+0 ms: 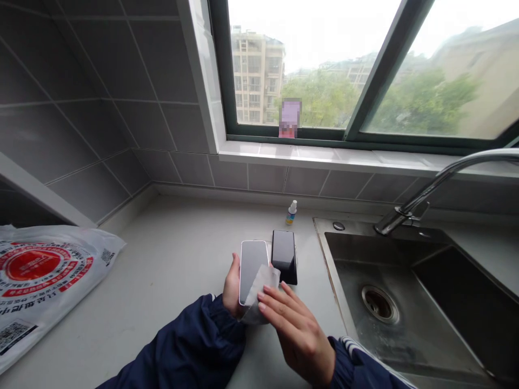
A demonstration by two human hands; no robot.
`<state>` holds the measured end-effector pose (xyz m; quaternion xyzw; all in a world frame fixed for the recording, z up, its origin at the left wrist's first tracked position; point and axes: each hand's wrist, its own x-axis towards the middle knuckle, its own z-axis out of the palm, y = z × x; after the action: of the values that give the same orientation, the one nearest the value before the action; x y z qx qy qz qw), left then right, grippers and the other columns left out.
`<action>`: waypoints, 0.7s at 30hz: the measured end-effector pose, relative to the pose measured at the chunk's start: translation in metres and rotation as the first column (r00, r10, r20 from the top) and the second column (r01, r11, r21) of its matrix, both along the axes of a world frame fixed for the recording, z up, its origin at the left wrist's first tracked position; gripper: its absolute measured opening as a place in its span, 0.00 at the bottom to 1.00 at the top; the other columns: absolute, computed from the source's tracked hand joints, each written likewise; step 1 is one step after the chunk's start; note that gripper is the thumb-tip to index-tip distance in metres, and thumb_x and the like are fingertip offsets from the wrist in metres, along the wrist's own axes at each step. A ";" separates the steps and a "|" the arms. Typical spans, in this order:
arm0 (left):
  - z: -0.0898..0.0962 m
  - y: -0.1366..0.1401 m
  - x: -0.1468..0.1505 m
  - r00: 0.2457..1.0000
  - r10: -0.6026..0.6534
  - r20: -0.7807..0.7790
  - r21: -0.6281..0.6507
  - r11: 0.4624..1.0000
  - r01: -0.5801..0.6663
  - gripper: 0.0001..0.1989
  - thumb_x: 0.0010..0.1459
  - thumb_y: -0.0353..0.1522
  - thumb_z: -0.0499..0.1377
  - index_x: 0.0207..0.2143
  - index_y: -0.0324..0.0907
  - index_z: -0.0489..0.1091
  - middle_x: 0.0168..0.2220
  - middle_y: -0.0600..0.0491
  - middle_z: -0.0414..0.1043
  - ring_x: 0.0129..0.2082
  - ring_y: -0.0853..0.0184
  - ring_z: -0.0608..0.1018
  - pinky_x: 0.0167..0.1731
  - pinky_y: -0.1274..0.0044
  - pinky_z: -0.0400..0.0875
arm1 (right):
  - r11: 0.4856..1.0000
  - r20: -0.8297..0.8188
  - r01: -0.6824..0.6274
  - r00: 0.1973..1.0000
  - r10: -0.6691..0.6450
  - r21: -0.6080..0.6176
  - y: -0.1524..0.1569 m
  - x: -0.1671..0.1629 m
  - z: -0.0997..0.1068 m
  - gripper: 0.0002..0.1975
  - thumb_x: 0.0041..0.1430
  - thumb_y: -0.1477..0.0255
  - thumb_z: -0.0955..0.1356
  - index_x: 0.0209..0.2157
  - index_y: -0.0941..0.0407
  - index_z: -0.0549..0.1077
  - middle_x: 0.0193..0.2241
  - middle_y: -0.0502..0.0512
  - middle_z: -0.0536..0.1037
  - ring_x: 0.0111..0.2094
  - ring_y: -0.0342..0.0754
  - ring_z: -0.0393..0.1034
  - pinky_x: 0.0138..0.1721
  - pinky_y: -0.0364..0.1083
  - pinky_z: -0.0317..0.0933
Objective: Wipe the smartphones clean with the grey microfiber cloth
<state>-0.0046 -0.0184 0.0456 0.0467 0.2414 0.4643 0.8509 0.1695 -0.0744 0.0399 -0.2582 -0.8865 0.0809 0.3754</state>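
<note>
A phone with a pale frame and a dark screen (252, 266) lies face up in my left hand (232, 285), whose thumb runs along its left edge. My right hand (303, 325) holds a thin, whitish cleaning cloth (265, 278) with its fingers against the phone's lower right part. The cloth covers that corner of the screen and hangs below it. Just right of the held phone, a second, black phone (283, 249) rests on the counter. Behind it stands a small white spray bottle (291, 213) with a coloured label.
The pale counter (182, 254) runs under both hands. A steel sink (344, 281) with a chrome faucet (417, 192) is on the right. On the left lies a plastic bag (44, 270) with red print. Beyond the counter is a tiled wall below a window sill (320, 156).
</note>
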 end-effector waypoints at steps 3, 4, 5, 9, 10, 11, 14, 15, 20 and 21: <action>-0.002 -0.001 0.003 0.999 -0.019 -0.036 0.034 0.999 0.020 0.41 0.61 0.56 0.40 0.45 0.28 0.73 0.33 0.38 0.77 0.31 0.57 0.78 0.39 0.67 0.69 | 1.000 -0.024 0.004 1.000 -0.004 0.015 0.005 0.001 -0.001 0.22 0.64 0.85 0.63 0.58 0.59 0.68 0.56 0.59 0.74 0.62 0.52 0.61 0.65 0.60 0.55; -0.002 -0.002 0.004 0.999 -0.031 -0.028 0.034 0.999 0.032 0.41 0.61 0.56 0.39 0.46 0.28 0.73 0.34 0.38 0.77 0.32 0.56 0.78 0.40 0.67 0.69 | 1.000 -0.028 0.009 1.000 -0.008 0.020 0.006 0.001 -0.001 0.21 0.64 0.84 0.64 0.57 0.58 0.69 0.55 0.59 0.74 0.62 0.52 0.63 0.65 0.59 0.55; -0.001 -0.002 0.006 0.999 -0.045 -0.012 0.031 0.998 0.045 0.42 0.61 0.56 0.39 0.48 0.28 0.72 0.35 0.38 0.76 0.33 0.56 0.78 0.40 0.67 0.70 | 1.000 -0.031 0.013 0.999 -0.012 0.024 0.007 0.001 -0.002 0.20 0.64 0.83 0.65 0.56 0.58 0.69 0.55 0.59 0.75 0.61 0.52 0.64 0.64 0.59 0.55; 0.003 -0.006 0.012 0.996 -0.076 0.053 0.035 0.997 0.074 0.41 0.61 0.56 0.42 0.53 0.30 0.70 0.38 0.37 0.76 0.37 0.54 0.78 0.41 0.67 0.71 | 0.999 -0.043 0.032 0.999 -0.031 0.034 0.008 0.000 -0.003 0.17 0.64 0.81 0.66 0.53 0.57 0.72 0.53 0.58 0.76 0.60 0.52 0.65 0.64 0.59 0.56; 0.004 -0.007 0.013 0.996 -0.071 0.059 0.039 0.997 0.069 0.40 0.61 0.55 0.42 0.53 0.30 0.69 0.39 0.37 0.76 0.38 0.54 0.79 0.41 0.67 0.71 | 0.999 -0.049 0.042 0.998 -0.040 0.033 0.008 0.000 -0.003 0.17 0.64 0.81 0.67 0.53 0.57 0.72 0.53 0.58 0.76 0.61 0.52 0.64 0.64 0.59 0.57; 0.004 -0.008 0.014 0.996 -0.063 0.062 0.039 0.997 0.061 0.39 0.62 0.55 0.42 0.54 0.30 0.69 0.39 0.37 0.76 0.39 0.54 0.79 0.42 0.67 0.71 | 0.998 -0.055 0.054 0.997 -0.053 0.031 0.007 -0.001 -0.004 0.16 0.64 0.81 0.67 0.52 0.57 0.73 0.54 0.59 0.75 0.61 0.53 0.63 0.63 0.60 0.57; 0.001 -0.011 0.015 0.998 -0.030 0.056 0.022 0.999 0.029 0.37 0.64 0.52 0.42 0.53 0.30 0.70 0.40 0.37 0.77 0.41 0.54 0.79 0.44 0.67 0.72 | 0.995 -0.065 0.102 0.993 -0.100 0.020 0.005 -0.003 -0.004 0.13 0.63 0.79 0.68 0.50 0.57 0.74 0.58 0.61 0.71 0.64 0.58 0.58 0.62 0.62 0.58; 0.000 -0.012 0.016 0.998 -0.027 0.052 0.008 1.000 0.026 0.37 0.64 0.52 0.42 0.52 0.30 0.71 0.40 0.37 0.77 0.42 0.54 0.79 0.45 0.68 0.72 | 0.993 -0.065 0.116 0.991 -0.114 0.018 0.005 -0.004 -0.004 0.13 0.63 0.78 0.68 0.49 0.57 0.75 0.59 0.61 0.69 0.65 0.59 0.56 0.62 0.63 0.57; -0.006 -0.019 0.017 0.992 -0.077 0.103 -0.031 0.996 0.081 0.36 0.63 0.53 0.46 0.50 0.29 0.72 0.41 0.37 0.77 0.47 0.54 0.79 0.49 0.69 0.71 | 0.993 -0.068 0.118 0.991 -0.117 0.002 0.002 -0.010 -0.001 0.11 0.62 0.74 0.70 0.47 0.56 0.76 0.61 0.61 0.66 0.66 0.62 0.53 0.62 0.66 0.56; -0.005 -0.021 0.018 0.988 -0.094 0.120 -0.035 0.995 0.099 0.37 0.62 0.54 0.46 0.51 0.29 0.71 0.42 0.37 0.77 0.47 0.54 0.78 0.50 0.69 0.70 | 0.994 -0.073 0.111 0.991 -0.111 -0.003 0.001 -0.011 -0.001 0.11 0.62 0.74 0.70 0.47 0.56 0.75 0.62 0.61 0.66 0.66 0.62 0.53 0.62 0.66 0.55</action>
<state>0.0131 -0.0393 0.0404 0.0132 0.1977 0.4196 0.8858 0.1589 -0.0731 0.0394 -0.3036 -0.8565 0.0686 0.4118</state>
